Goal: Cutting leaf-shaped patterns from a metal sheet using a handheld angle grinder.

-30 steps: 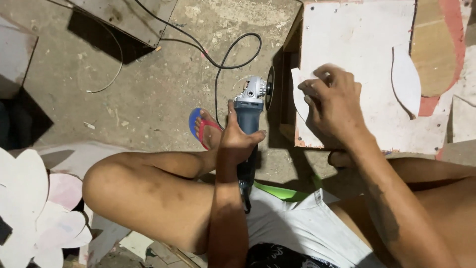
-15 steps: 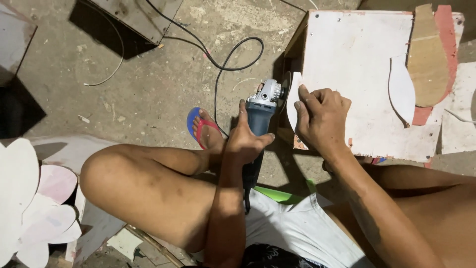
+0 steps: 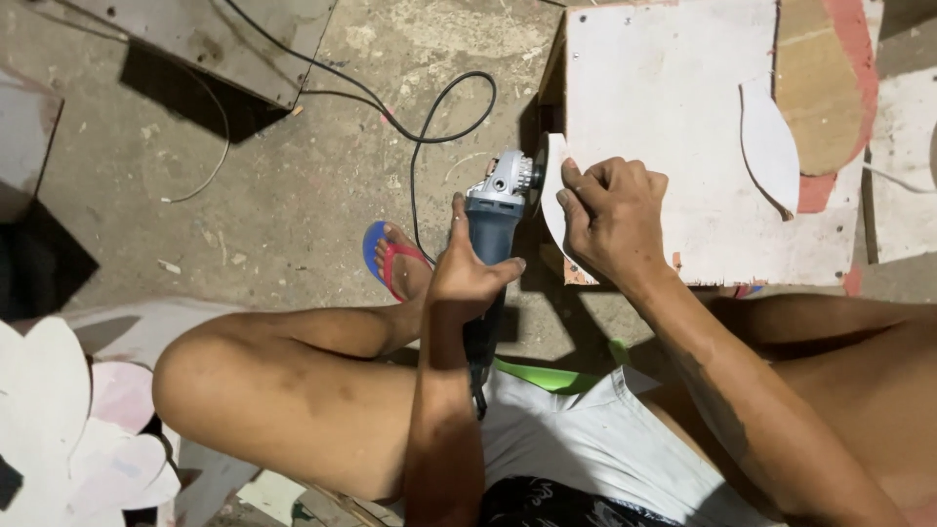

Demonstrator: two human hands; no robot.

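no packages, labels, signs, screens visible

Left hand (image 3: 467, 278) closed around the grinder (image 3: 493, 220) body, forearm vertical. Right hand (image 3: 610, 220) just beside the grinder head, fingers pinched.

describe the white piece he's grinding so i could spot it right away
Start at the big white board lying on the concrete floor at upper right. At its left edge, the right hand pinches a thin curved white cutout, held on edge against the disc of the blue-grey angle grinder gripped by the left hand. The similar leaf-shaped cutout lies flat on the board, untouched.
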